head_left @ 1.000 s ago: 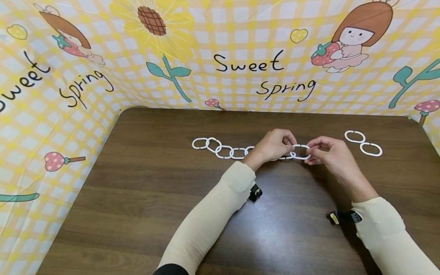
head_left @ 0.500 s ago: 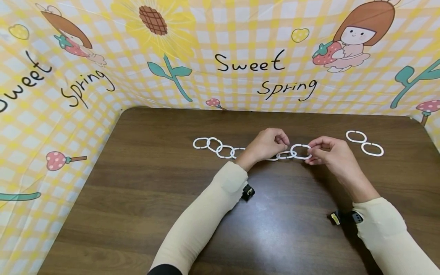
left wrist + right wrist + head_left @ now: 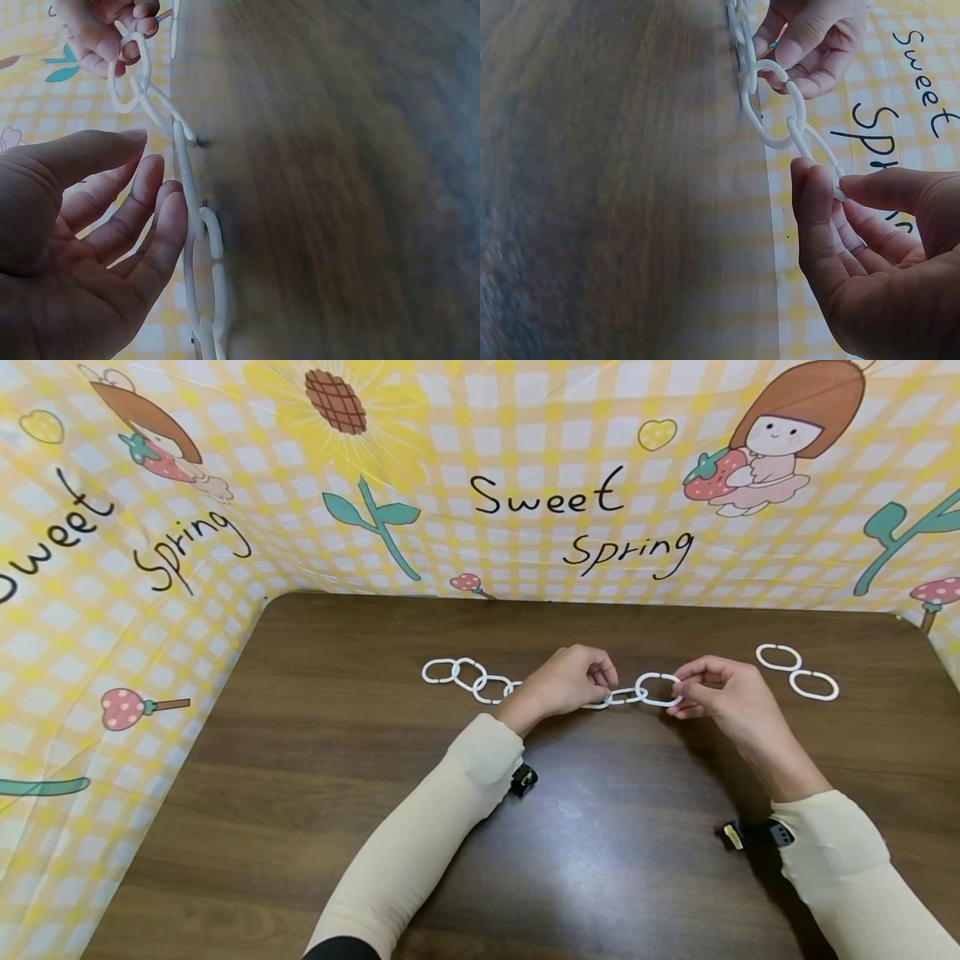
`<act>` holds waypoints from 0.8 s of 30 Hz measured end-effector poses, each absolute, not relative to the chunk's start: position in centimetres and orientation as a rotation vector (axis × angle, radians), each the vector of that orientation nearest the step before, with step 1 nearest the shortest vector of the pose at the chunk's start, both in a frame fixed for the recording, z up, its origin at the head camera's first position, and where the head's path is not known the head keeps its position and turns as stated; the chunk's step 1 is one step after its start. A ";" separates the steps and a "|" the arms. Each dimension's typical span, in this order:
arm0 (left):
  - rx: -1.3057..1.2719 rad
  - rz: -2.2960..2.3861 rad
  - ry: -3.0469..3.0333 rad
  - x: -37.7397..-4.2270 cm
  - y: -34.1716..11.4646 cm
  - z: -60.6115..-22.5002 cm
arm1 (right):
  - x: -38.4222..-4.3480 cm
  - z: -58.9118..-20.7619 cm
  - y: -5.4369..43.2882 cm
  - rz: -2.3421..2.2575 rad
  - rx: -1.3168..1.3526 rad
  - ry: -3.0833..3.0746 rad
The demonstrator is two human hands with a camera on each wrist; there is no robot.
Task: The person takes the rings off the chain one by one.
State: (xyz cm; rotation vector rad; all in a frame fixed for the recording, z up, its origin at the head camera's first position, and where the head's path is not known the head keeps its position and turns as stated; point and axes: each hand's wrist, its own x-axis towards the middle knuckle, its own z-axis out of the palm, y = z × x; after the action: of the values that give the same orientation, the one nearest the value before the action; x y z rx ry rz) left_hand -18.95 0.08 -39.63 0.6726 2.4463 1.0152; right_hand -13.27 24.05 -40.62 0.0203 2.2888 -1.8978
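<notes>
A chain of white plastic links lies across the table, its middle covered by my left hand. In the head view, my right hand pinches the link at the chain's right end between thumb and fingers. This end link is raised a little and hooked through its neighbour in the right wrist view. My left hand's fingers are loosely bent beside the chain in the left wrist view, thumb apart from them. They hold nothing; whether the fingertips touch the links I cannot tell.
Two loose white links lie at the right of the brown wooden table, touching or nearly so. A yellow checked cloth with cartoon prints stands behind the table and along its left side.
My left hand has come off the right end link and moved left along the chain, uncovering links near the right end. My right hand stays in place, still pinching the end link.
</notes>
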 end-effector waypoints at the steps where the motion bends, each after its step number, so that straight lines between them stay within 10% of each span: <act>1: 0.676 0.995 2.447 -18.9 0.1 -39.6 | -13.3 -40.6 24.1 -1.909 0.023 2.278; 24: 0.766 0.770 2.504 -18.6 0.7 -39.6 | -13.1 -40.4 24.4 -1.958 0.028 2.218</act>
State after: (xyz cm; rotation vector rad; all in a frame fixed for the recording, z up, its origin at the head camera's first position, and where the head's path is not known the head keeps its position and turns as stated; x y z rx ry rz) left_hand -18.58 0.74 -39.59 0.7658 2.5043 0.7701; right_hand -13.09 24.36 -40.38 0.0280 2.2184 -1.9580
